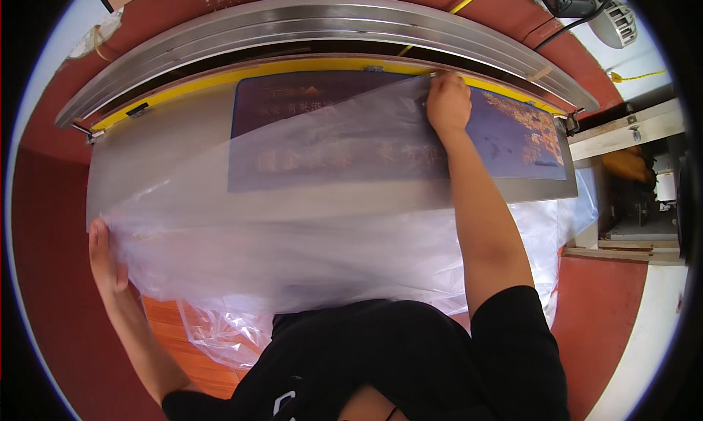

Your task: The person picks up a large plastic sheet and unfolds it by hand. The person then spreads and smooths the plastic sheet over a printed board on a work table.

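Clear plastic film (293,231), thin, glossy and crinkled, lies spread across the grey metal table (154,150) in front of me, draped from the far right down to the near left and spilling in loose folds over the near edge against my black shirt (381,355). My right hand (447,102) reaches to the far side with the fingers curled down over the film's far edge, pressing or pinching it against the far rim of the table; I cannot tell which. My left hand (106,256) is at the near left corner of the sheet, fingers stretched flat and open along its bunched edge, touching it rather than clenching it. Under the film lies a flat rectangular board (512,139), dark purple-blue with pale gold patterning toward its right end; where the plastic covers it the colour goes milky and dull, and only its right part shows bare. A yellow strip (220,80) runs along the far edge of the table, curved by the lens, and beyond it sits a long brushed-metal bar (307,22) with ridged rails. The floor (44,223) around is smooth red-brown. Orange slatted wood (183,340) shows through the hanging plastic at the near left, beside my left forearm
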Demonstrator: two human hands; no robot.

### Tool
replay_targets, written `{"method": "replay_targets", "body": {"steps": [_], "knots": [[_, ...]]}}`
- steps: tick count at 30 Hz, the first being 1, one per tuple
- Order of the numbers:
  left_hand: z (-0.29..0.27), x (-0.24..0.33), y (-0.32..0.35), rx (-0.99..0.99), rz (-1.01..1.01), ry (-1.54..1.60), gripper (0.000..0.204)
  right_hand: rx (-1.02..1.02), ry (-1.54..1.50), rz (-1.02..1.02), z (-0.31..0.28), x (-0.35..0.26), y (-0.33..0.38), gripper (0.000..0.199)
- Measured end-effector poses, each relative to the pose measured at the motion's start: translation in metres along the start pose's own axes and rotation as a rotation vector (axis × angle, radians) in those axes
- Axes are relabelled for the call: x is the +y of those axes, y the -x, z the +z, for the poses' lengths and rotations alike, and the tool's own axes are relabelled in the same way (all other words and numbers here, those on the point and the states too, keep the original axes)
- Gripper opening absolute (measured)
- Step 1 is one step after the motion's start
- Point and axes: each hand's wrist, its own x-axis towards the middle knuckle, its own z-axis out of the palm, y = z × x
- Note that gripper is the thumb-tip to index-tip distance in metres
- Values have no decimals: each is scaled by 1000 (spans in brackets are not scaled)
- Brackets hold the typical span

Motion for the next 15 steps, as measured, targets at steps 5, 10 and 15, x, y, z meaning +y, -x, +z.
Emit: {"method": "replay_targets", "body": {"steps": [5, 10, 15], "knots": [[66, -15, -80, 54, 306, -39, 14, 52, -520, 334, -3, 61, -8, 19], [146, -42, -179, 56, 305, -201, 14, 249, -347, 391, -3, 85, -43, 22], [169, -50, -172, 439, 433, -771, 24, -17, -399, 593, -6, 75, -52, 29]]}}
